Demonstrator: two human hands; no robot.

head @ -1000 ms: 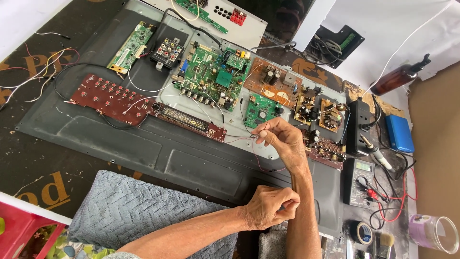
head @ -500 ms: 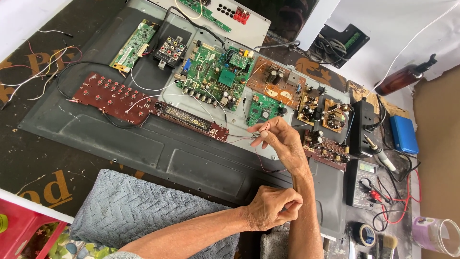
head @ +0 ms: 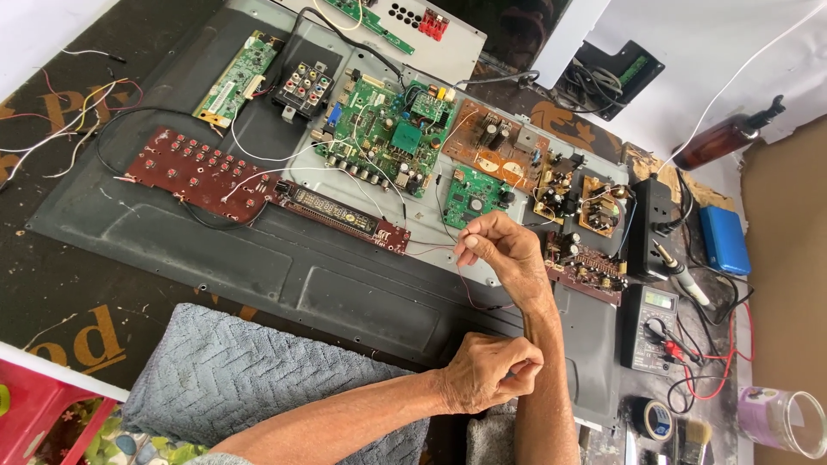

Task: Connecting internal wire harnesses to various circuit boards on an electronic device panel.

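My right hand (head: 504, 254) hovers over the grey metal back panel (head: 258, 258), its fingers (head: 472, 250) pinched closed on a thin red wire (head: 465, 288). The wire loops down from the pinch across the panel, and another stretch runs left toward the long dark display board (head: 340, 215). My left hand (head: 491, 370) sits nearer to me, over the lower edge of the panel, curled shut into a loose fist; I can't tell for sure what it grips, though something thin shows at the fingertips. Just beyond the right hand lies a small green circuit board (head: 469, 196), with the large green main board (head: 388, 138) to its left and a brown power board (head: 495, 151) behind. A dark red keypad board (head: 194, 172) lies well to the left. On the table to my right I see a multimeter (head: 650, 327) with red leads, a blue case (head: 724, 241) and a roll of tape (head: 656, 419). A grey towel (head: 241, 379) lies under my left forearm.
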